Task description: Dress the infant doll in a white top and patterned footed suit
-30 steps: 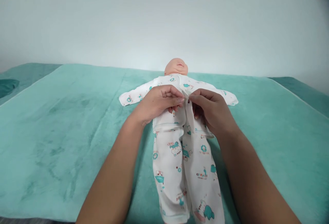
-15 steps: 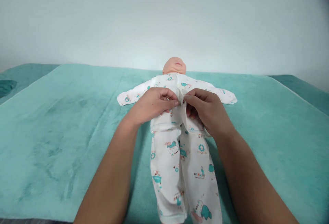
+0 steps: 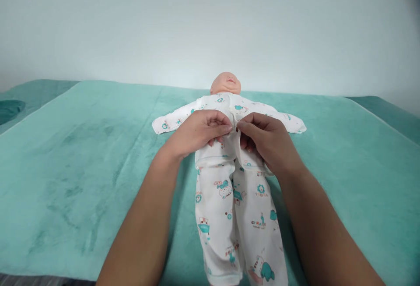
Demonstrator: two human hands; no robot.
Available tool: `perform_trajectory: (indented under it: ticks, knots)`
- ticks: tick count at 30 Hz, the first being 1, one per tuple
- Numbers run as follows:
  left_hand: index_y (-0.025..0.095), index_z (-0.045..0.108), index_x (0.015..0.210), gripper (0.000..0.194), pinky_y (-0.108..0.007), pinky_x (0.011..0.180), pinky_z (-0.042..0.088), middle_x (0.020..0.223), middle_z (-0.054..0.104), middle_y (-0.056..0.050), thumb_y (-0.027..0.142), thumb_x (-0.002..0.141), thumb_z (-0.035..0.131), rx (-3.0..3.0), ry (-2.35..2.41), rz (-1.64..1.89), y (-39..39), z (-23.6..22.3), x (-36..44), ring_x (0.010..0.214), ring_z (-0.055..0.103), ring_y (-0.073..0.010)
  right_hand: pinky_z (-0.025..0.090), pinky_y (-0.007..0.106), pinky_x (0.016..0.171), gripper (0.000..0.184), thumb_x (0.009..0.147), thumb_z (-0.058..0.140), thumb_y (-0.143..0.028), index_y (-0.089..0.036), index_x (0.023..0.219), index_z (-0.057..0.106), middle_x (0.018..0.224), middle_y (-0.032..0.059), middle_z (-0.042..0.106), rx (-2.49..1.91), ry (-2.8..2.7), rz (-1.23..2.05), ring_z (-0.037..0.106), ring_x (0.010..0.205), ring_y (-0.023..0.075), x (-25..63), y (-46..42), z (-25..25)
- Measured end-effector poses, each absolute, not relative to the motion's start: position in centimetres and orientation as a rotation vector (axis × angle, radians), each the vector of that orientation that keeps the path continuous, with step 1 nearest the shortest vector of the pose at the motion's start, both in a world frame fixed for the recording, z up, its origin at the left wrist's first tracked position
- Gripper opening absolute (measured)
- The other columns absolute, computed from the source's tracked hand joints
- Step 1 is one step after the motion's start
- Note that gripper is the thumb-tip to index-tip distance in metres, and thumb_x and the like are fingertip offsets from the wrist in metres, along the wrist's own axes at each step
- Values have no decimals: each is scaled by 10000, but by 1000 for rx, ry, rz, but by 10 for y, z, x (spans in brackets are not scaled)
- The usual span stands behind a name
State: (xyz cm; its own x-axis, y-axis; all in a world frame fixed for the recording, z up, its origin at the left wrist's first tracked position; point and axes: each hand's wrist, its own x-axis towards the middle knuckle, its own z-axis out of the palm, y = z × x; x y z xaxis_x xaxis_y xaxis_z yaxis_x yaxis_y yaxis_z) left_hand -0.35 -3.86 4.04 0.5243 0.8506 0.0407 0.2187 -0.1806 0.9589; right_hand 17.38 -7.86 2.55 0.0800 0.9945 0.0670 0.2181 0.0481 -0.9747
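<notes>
A baby doll (image 3: 226, 83) lies on its back, head away from me, arms spread out. It wears a white printed shirt (image 3: 215, 157) and matching white printed trousers (image 3: 218, 216). My left hand (image 3: 205, 130) pinches one front edge of the shirt between thumb and fingers. The other front edge is pinched in my right hand (image 3: 264, 139), where a small dark spot shows at the fingertips. Both sets of fingertips nearly meet over the doll's belly. What lies right between them is mostly hidden by the fingers.
A soft green blanket (image 3: 82, 167) spreads under the doll, with a darker green cover (image 3: 387, 111) showing at its far corners. A pale wall (image 3: 210, 23) rises behind. Some dark floor (image 3: 39, 280) shows at the lower left.
My fingertips have come slightly closer together at the shirt front. The whole scene sits a little further right in view.
</notes>
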Motion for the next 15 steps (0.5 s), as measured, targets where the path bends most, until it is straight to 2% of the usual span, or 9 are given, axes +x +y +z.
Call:
perform_trajectory:
  ticks: [12, 15]
  knots:
    - [158, 642, 803, 107, -192, 530, 454, 673, 621, 7, 254, 805, 689, 1578, 902, 798, -41, 41, 0, 569, 552, -76, 396, 202, 470, 235, 829, 666, -379, -184, 706, 624, 620, 4, 635, -1308, -1340, 1071, 545, 524, 92, 176, -79, 27]
    - [157, 626, 785, 116, -198, 533, 465, 665, 631, 7, 247, 796, 699, 1560, 896, 809, -40, 40, 0, 562, 566, -80, 404, 206, 480, 237, 838, 660, -404, -181, 762, 635, 648, 6, 635, -1274, -1398, 1109, 547, 538, 94, 181, -78, 26]
